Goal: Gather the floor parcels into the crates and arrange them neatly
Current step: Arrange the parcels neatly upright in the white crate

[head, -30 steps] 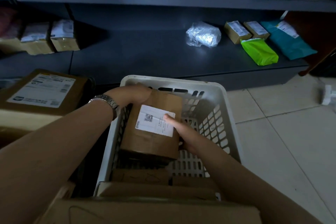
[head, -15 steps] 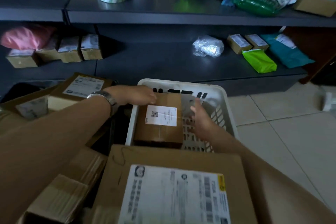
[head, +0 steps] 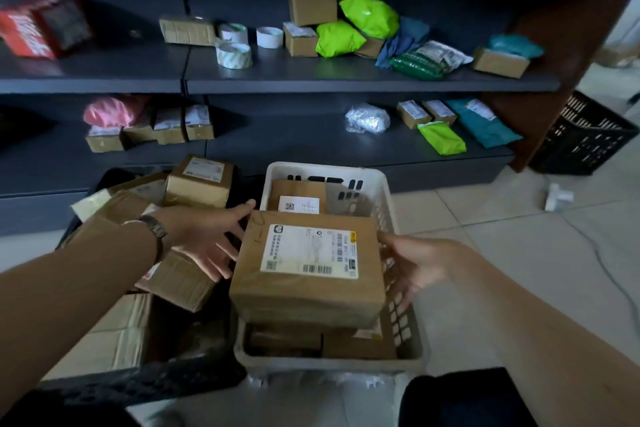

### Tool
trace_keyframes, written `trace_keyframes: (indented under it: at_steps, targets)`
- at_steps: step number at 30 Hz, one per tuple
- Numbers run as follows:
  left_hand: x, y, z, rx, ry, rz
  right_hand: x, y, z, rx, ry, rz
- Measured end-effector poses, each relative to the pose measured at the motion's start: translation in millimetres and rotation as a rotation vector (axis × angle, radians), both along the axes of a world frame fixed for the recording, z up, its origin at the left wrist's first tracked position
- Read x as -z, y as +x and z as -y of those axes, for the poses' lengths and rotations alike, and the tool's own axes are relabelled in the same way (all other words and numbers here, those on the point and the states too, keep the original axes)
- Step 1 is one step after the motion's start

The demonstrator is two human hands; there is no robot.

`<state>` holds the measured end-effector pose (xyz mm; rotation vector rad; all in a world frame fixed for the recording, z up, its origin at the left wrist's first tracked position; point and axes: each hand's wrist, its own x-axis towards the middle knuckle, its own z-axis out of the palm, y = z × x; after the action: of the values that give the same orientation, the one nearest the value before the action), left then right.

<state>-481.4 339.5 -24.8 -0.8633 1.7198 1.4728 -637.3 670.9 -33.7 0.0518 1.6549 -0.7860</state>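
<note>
A white crate (head: 375,184) stands on the floor in front of me with several cardboard parcels in it. A large brown box with a white label (head: 308,267) lies on top of the others at the near end. A smaller labelled box (head: 298,199) stands at the crate's far end. My left hand (head: 207,239) is open with spread fingers just left of the large box, fingertips near its corner. My right hand (head: 412,263) is open at the box's right side, over the crate wall. Neither hand grips anything.
A black crate (head: 145,378) at the left is piled with brown parcels (head: 197,180). Dark shelves (head: 311,80) behind hold boxes, green bags and tape rolls. Another black crate (head: 581,139) stands at the right on the tiled floor (head: 519,253), by a small white object (head: 557,198).
Both hands have let go of the small box at the crate's far end and drawn back to either side of the large box. The view has lifted and pulled back.
</note>
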Motion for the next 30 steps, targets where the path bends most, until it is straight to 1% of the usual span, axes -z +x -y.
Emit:
trace_keyframes:
  at_steps: [3,6,9,12,15,16,18,20,23,25,28,30]
  targets:
    - [-4,29,-28,-0.080,0.173,-0.014,1,31,-11,0.032,-0.018,0.087]
    - [-7,39,-62,-0.185,0.219,-0.039,8,44,-9,0.219,-0.065,0.114]
    - [-5,32,-73,-0.201,0.172,-0.085,7,40,-4,0.405,-0.122,0.034]
    - [-3,20,-70,-0.170,0.094,-0.073,3,33,1,0.557,-0.238,-0.024]
    - [-1,7,-67,-0.085,-0.029,-0.045,15,30,5,0.626,-0.220,-0.192]
    - [0,2,-66,-0.066,-0.059,-0.051,21,30,6,0.665,-0.227,-0.218]
    - [1,-9,-66,-0.086,-0.059,-0.117,31,32,7,0.809,-0.309,-0.165]
    - [4,-22,-66,-0.171,-0.054,-0.245,37,33,11,0.996,-0.410,-0.103]
    - [10,-39,-66,-0.306,-0.098,-0.368,45,40,18,1.182,-0.456,-0.112]
    - [17,-48,-64,-0.382,-0.062,-0.357,54,50,24,1.236,-0.433,-0.070]
    - [23,-55,-57,-0.424,-0.011,-0.345,62,55,31,1.291,-0.465,0.002]
    - [22,-57,-53,-0.385,0.045,-0.341,59,47,31,1.287,-0.477,-0.061]
